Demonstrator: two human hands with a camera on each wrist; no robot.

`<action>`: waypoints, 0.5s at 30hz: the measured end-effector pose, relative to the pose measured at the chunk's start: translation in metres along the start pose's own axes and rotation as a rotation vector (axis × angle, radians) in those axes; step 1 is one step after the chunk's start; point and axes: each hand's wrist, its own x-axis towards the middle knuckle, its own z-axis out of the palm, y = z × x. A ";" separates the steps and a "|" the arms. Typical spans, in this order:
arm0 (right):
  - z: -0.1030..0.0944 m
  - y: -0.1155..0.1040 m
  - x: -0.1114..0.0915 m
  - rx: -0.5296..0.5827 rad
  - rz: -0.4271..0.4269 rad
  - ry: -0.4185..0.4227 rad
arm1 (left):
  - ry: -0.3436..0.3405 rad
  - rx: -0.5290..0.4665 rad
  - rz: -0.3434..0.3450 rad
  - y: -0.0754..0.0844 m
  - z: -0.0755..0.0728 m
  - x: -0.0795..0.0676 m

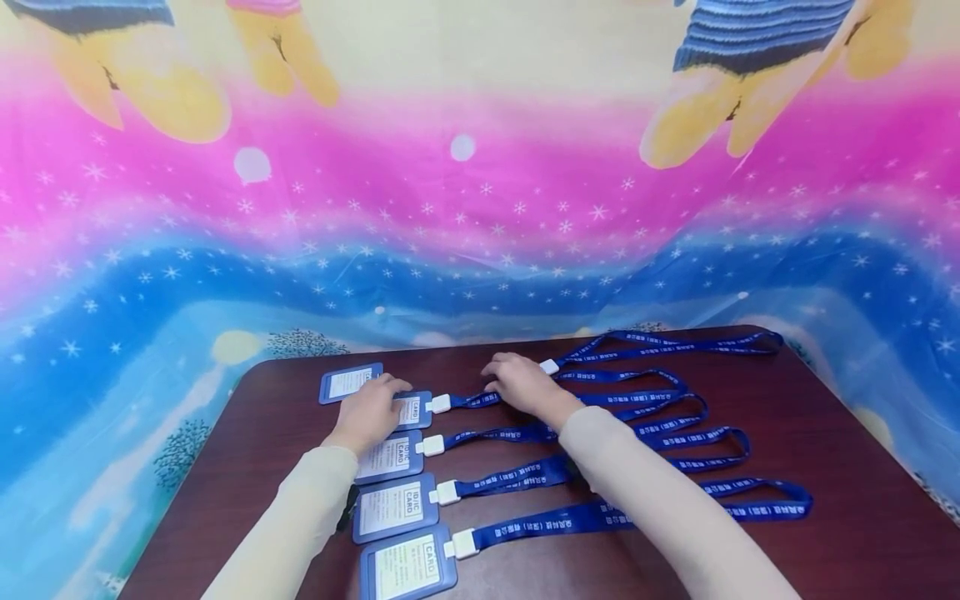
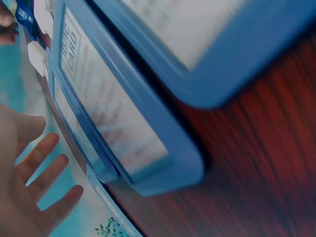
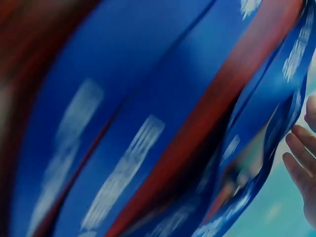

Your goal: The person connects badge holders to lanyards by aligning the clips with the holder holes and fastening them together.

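Note:
My left hand (image 1: pixel 371 412) is over the second card holder (image 1: pixel 412 410) from the back, partly covering it. In the left wrist view the fingers of the left hand (image 2: pixel 37 173) are spread and relaxed. My right hand (image 1: pixel 525 383) is above that holder's blue lanyard (image 1: pixel 476 400), near a white clip (image 1: pixel 550 367) on the rearmost lanyard (image 1: pixel 652 340). The right wrist view shows the fingers of the right hand (image 3: pixel 302 153) loosely extended beside blue straps. Contact of either hand cannot be told. A blue-framed card holder (image 1: pixel 348 382) lies at the back left.
Nearer me, three more card holders lie in a column: one (image 1: pixel 390 457), another (image 1: pixel 396 508) and the front one (image 1: pixel 408 567). Their lanyards stretch right across the dark red-brown table (image 1: pixel 225 500). A colourful patterned cloth (image 1: pixel 465 217) hangs behind.

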 end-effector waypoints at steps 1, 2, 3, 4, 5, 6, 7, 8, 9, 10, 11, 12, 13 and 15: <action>-0.003 0.006 -0.002 -0.003 0.016 0.005 | 0.006 -0.003 0.000 -0.001 0.000 0.000; -0.006 0.012 -0.005 -0.002 0.031 0.009 | 0.012 -0.008 0.002 -0.002 -0.001 -0.001; -0.009 0.017 -0.007 -0.002 0.046 0.012 | 0.013 -0.011 0.000 -0.002 -0.001 -0.001; -0.012 0.022 -0.009 -0.004 0.063 0.012 | 0.014 -0.012 0.000 -0.003 -0.001 -0.001; -0.014 0.027 -0.012 -0.007 0.074 0.016 | 0.013 -0.013 -0.003 -0.004 -0.001 -0.002; -0.016 0.031 -0.014 -0.010 0.083 0.019 | 0.014 -0.012 -0.003 -0.004 -0.001 -0.002; -0.018 0.035 -0.015 -0.010 0.092 0.019 | 0.014 -0.011 -0.007 -0.005 -0.001 -0.002; -0.020 0.039 -0.017 -0.006 0.098 0.021 | 0.015 -0.010 -0.012 -0.005 -0.002 -0.003; -0.022 0.043 -0.019 -0.006 0.107 0.021 | 0.014 -0.009 -0.015 -0.006 -0.001 -0.003; -0.023 0.046 -0.021 -0.007 0.117 0.019 | 0.016 -0.006 -0.016 -0.006 -0.002 -0.003; -0.023 0.049 -0.022 -0.006 0.131 0.016 | 0.019 -0.004 -0.018 -0.007 -0.002 -0.004; -0.024 0.052 -0.023 -0.002 0.148 0.011 | 0.023 0.000 -0.018 -0.008 -0.002 -0.004; -0.024 0.054 -0.025 0.002 0.164 0.008 | 0.025 0.005 -0.022 -0.010 -0.001 -0.004; -0.024 0.058 -0.027 0.003 0.201 -0.002 | 0.033 0.017 -0.023 -0.013 -0.001 -0.004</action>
